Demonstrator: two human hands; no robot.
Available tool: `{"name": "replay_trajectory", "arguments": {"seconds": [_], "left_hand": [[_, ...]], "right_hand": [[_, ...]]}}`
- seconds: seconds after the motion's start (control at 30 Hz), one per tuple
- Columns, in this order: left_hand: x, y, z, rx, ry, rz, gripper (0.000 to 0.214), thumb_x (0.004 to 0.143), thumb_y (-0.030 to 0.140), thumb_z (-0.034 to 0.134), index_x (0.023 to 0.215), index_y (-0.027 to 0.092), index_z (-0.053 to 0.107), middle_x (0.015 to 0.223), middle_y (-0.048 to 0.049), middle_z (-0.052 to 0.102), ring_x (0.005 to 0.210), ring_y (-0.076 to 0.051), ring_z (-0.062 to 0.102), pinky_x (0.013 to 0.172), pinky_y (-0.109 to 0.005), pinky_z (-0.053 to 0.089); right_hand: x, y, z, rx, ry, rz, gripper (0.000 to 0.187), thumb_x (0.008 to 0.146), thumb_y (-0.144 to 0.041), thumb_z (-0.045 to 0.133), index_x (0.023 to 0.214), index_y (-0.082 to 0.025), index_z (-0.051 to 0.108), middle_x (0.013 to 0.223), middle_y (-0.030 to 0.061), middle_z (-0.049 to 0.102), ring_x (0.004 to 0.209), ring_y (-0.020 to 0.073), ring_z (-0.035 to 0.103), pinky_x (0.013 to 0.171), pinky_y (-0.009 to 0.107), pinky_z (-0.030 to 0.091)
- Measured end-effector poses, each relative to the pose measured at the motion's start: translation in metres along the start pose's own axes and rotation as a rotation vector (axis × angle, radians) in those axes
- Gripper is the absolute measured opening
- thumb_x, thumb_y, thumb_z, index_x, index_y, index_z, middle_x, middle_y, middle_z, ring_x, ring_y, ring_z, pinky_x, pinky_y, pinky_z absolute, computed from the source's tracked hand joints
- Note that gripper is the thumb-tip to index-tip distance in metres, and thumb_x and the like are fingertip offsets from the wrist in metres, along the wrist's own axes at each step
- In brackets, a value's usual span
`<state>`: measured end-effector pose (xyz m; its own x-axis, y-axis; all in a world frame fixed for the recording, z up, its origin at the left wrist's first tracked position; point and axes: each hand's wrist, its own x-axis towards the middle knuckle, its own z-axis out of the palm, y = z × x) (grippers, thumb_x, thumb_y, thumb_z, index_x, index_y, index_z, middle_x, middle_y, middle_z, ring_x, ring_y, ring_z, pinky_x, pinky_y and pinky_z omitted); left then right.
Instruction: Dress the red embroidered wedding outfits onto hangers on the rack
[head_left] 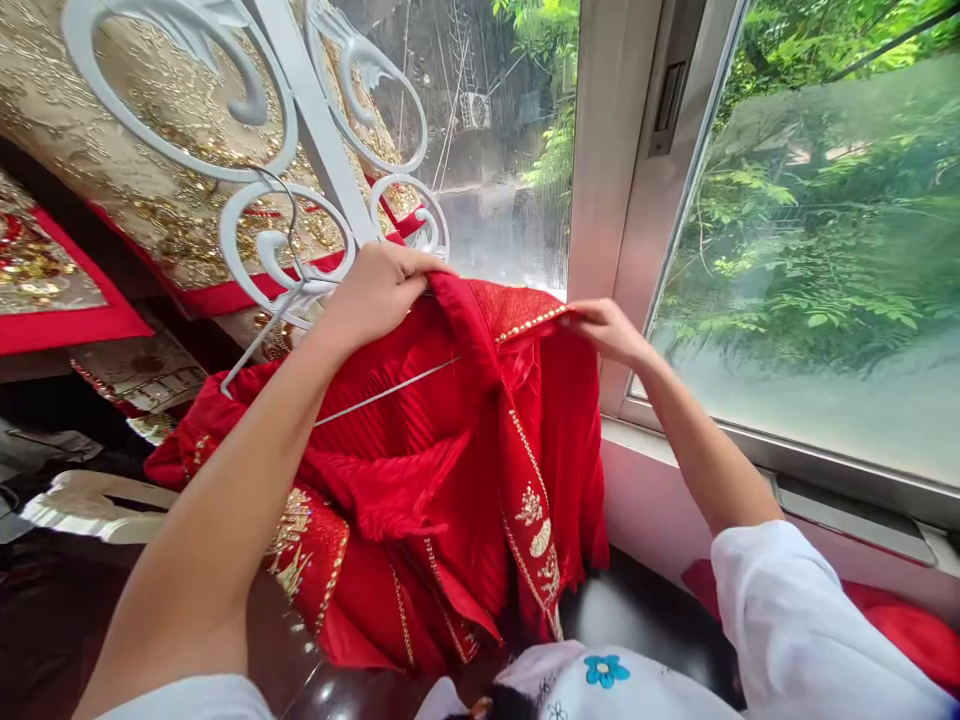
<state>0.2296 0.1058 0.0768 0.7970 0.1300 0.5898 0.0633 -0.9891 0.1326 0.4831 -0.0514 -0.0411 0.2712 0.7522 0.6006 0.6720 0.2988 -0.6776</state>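
Note:
A red embroidered jacket (405, 490) with gold beading and gold motifs hangs on a thin metal hanger (294, 262), whose straight bar shows inside the opening. The hanger's hook is at a white scrolled metal rack. My left hand (382, 285) is closed on the upper edge of the jacket, its fingertips partly hidden by the cloth. Farther right, my right hand (606, 328) pinches the beaded edge of the same jacket between thumb and fingers. Between the two hands the red cloth is held up and folded over. Its lower part drapes down in loose folds.
The white scrolled rack (311, 115) stands at upper left, with cream and gold sequined garments (150, 150) behind it. A metal-framed window (622, 170) rises at the back and right. Below lies a dark glossy floor (645, 610); red cloth (911, 630) sits at lower right.

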Motion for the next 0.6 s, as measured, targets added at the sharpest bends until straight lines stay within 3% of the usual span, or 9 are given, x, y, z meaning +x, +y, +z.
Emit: {"name": "replay_trajectory", "arguments": {"seconds": [0.1,0.17,0.23,0.37,0.4,0.43,0.5,0.57,0.6], "left_hand": [[0.009,0.001,-0.003,-0.072,0.001,-0.051,0.038,0.077,0.012,0.040,0.099,0.014,0.071,0.080,-0.0014,0.069,0.074,-0.014,0.060,0.073,-0.030,0.049],[0.014,-0.001,-0.007,-0.145,-0.016,-0.078,0.039,0.076,0.013,0.041,0.103,0.013,0.070,0.079,-0.0029,0.069,0.071,-0.014,0.061,0.068,-0.028,0.049],[0.016,-0.001,-0.012,-0.190,-0.064,-0.070,0.039,0.078,0.015,0.043,0.106,0.011,0.069,0.080,-0.0036,0.069,0.071,-0.012,0.059,0.069,-0.027,0.049],[0.010,0.001,-0.023,-0.158,-0.261,-0.042,0.032,0.078,0.019,0.048,0.101,0.008,0.069,0.082,-0.0044,0.071,0.078,-0.011,0.057,0.078,-0.029,0.047],[0.008,0.001,-0.023,-0.163,-0.289,-0.038,0.029,0.077,0.020,0.050,0.094,0.009,0.070,0.085,-0.0052,0.071,0.082,-0.012,0.059,0.080,-0.029,0.047],[0.006,0.001,-0.023,-0.172,-0.295,-0.034,0.026,0.077,0.021,0.050,0.087,0.009,0.071,0.090,-0.0058,0.071,0.086,-0.015,0.061,0.081,-0.030,0.047],[0.003,0.000,-0.019,-0.182,-0.249,-0.022,0.025,0.077,0.025,0.050,0.078,0.010,0.070,0.095,-0.0065,0.070,0.091,-0.017,0.062,0.081,-0.030,0.047],[0.001,-0.002,-0.011,-0.159,-0.166,-0.008,0.024,0.076,0.030,0.053,0.076,0.011,0.068,0.090,-0.0058,0.070,0.088,-0.017,0.063,0.078,-0.028,0.048],[0.001,-0.003,-0.007,-0.133,-0.129,-0.002,0.023,0.074,0.031,0.056,0.078,0.012,0.068,0.088,-0.0053,0.069,0.085,-0.016,0.064,0.076,-0.027,0.049]], "right_hand": [[-0.007,-0.027,-0.009,-0.154,0.505,-0.129,0.027,0.080,-0.026,0.048,0.094,-0.019,0.069,0.098,0.0046,0.068,0.096,0.0216,0.061,0.088,0.036,0.047],[-0.021,-0.041,-0.007,-0.233,0.670,-0.161,0.033,0.082,-0.023,0.044,0.105,-0.023,0.067,0.107,0.0043,0.066,0.105,0.0221,0.060,0.090,0.035,0.046],[-0.041,-0.049,-0.001,-0.274,0.583,-0.153,0.033,0.083,-0.024,0.045,0.108,-0.024,0.067,0.104,0.0038,0.067,0.100,0.0223,0.062,0.084,0.034,0.049],[-0.077,-0.050,0.003,-0.204,-0.176,-0.020,0.027,0.080,-0.032,0.059,0.102,-0.022,0.070,0.080,0.0011,0.070,0.068,0.0170,0.064,0.059,0.025,0.050],[-0.080,-0.050,0.000,-0.149,-0.294,0.011,0.028,0.080,-0.036,0.060,0.101,-0.020,0.071,0.076,0.0014,0.070,0.064,0.0159,0.063,0.057,0.025,0.050],[-0.079,-0.048,-0.002,-0.089,-0.302,0.026,0.030,0.081,-0.041,0.060,0.099,-0.019,0.071,0.074,0.0024,0.069,0.062,0.0154,0.063,0.056,0.024,0.050],[-0.067,-0.043,-0.004,0.006,-0.072,0.008,0.037,0.083,-0.048,0.057,0.100,-0.018,0.071,0.079,0.0055,0.070,0.067,0.0161,0.065,0.061,0.025,0.052],[-0.048,-0.035,0.002,0.014,0.145,-0.037,0.043,0.081,-0.050,0.059,0.110,-0.019,0.067,0.099,0.0084,0.069,0.085,0.0186,0.066,0.070,0.028,0.054],[-0.037,-0.031,0.008,-0.009,0.148,-0.059,0.050,0.079,-0.049,0.062,0.119,-0.020,0.062,0.111,0.0090,0.066,0.095,0.0201,0.064,0.076,0.030,0.054]]}}
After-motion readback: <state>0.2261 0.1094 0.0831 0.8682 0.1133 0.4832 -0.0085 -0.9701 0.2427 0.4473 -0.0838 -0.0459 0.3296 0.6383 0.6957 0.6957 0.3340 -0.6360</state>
